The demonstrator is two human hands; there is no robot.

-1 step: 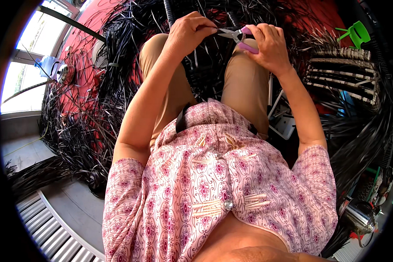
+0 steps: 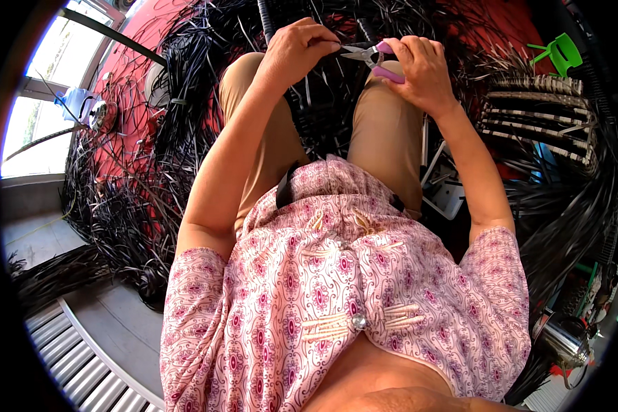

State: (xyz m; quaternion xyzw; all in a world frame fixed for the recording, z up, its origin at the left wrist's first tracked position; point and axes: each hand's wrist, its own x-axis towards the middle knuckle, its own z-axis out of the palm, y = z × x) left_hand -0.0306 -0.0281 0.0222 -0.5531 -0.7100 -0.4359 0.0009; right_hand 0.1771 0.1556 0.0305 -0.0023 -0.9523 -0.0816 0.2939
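Long black strips [image 2: 110, 233] lie in a tangled mass across much of the area, in front of and to both sides of the seated person, over a red floor covering [image 2: 518, 24]. The person wears a pink-and-white patterned top [image 2: 281, 288] and tan trousers [image 2: 388, 130], with knees set apart and both forearms extended forward. A pale slatted surface [image 2: 93, 364] stands at lower left. At right, a dark-and-light striped, basket-like frame [image 2: 539, 89] lies among strips; a shiny metal kettle [image 2: 563, 336] is below it near the rim of view, and a small green chair [image 2: 566, 56] above it.

The right hand [image 2: 422, 72] is partly closed, fingers and thumb wrapped on the grips of purple-handled cutters [image 2: 373, 53]. These are in the air above the gap between the knees, near the right knee; their grips are spread and the blades point toward the left hand [image 2: 299, 51]. That hand is raised with thumb and forefinger brought together in a pinch just beside the blade tips. Whether a strip is pinched there cannot be told.
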